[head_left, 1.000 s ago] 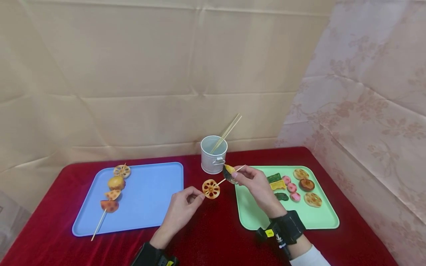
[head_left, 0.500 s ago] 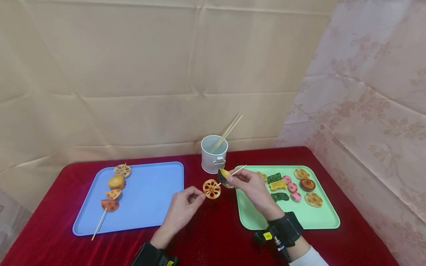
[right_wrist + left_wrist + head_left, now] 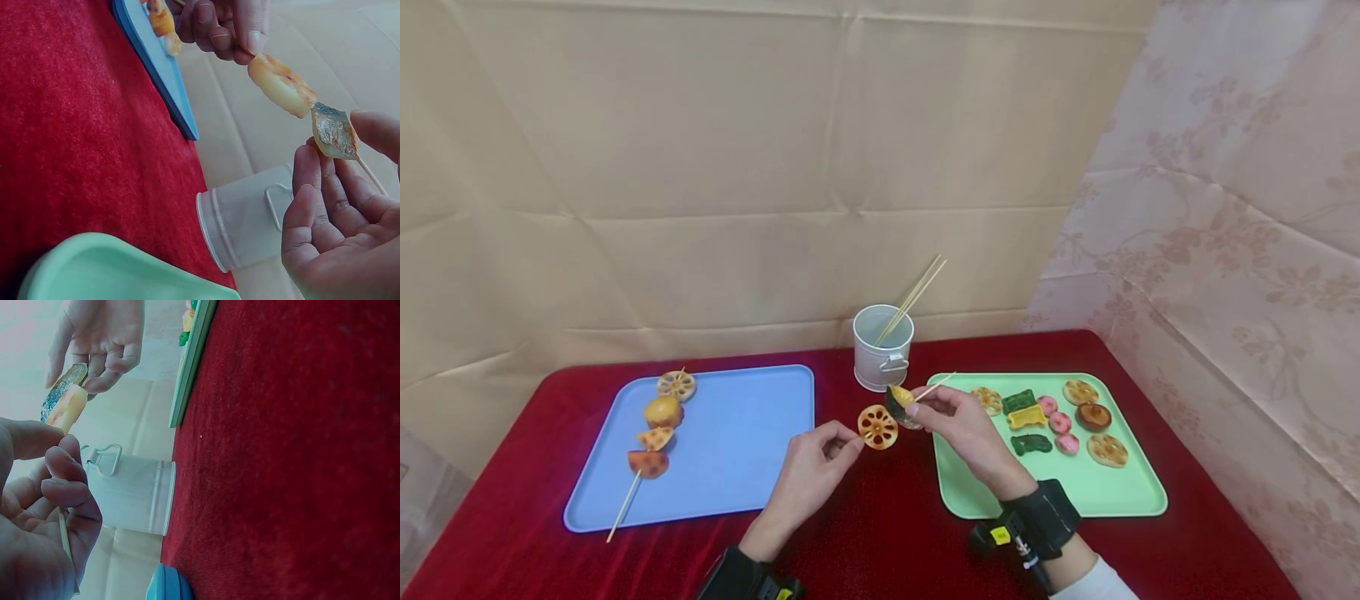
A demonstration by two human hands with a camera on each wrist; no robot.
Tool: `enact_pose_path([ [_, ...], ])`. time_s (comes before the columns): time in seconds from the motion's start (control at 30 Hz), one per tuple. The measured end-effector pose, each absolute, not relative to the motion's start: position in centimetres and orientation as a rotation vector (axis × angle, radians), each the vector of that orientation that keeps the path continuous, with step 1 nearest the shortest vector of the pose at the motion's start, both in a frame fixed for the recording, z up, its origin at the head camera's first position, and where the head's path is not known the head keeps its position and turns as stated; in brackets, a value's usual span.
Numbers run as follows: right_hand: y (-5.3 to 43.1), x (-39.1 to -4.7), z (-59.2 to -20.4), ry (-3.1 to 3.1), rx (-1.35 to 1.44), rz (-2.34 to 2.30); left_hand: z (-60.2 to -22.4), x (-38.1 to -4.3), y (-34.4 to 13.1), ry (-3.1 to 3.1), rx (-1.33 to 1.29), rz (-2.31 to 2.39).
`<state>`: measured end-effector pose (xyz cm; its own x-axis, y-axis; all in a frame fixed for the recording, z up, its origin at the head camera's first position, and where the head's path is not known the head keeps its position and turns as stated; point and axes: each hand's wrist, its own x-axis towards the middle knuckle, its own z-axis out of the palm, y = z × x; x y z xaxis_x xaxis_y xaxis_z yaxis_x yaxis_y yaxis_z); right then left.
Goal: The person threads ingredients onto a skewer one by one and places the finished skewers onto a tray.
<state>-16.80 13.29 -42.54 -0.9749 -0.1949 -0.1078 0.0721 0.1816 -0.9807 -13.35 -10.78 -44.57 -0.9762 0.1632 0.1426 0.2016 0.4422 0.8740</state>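
In the head view my left hand (image 3: 808,475) pinches a bamboo skewer (image 3: 936,385) right behind a round lotus root slice (image 3: 877,427). The stick's rear part (image 3: 65,540) runs back under my curled fingers in the left wrist view. My right hand (image 3: 966,429) holds a pumpkin wedge (image 3: 901,405) with dark green rind between thumb and fingers. The skewer passes through this wedge, and its free end sticks out beyond it. In the right wrist view the wedge (image 3: 334,132) sits close against the lotus root slice (image 3: 281,86).
A blue tray (image 3: 745,442) at left bears a loaded skewer (image 3: 662,412). Behind my hands stands a white bucket (image 3: 874,367) with several skewers (image 3: 913,296). A green tray (image 3: 1120,496) at right bears several food pieces, including a dark green one (image 3: 1032,443). Red cloth (image 3: 880,533) covers the table.
My right hand has slid the pumpkin wedge left along the skewer, close to the lotus root slice. More of the skewer's free end shows behind the wedge. My left hand has stayed almost still.
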Motion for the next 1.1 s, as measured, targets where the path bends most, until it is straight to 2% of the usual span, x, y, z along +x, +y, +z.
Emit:
enact_pose_path([
  [0.57, 18.4, -18.5, -40.6, 2.450, -0.122, -1.852, -44.5, -13.5, -11.1, -2.630, -0.296, -1.600],
  [1.1, 22.8, -21.9, -41.1, 2.874, -0.332, -0.991, -44.6, -13.5, -11.4, -2.627, -0.286, -1.597],
])
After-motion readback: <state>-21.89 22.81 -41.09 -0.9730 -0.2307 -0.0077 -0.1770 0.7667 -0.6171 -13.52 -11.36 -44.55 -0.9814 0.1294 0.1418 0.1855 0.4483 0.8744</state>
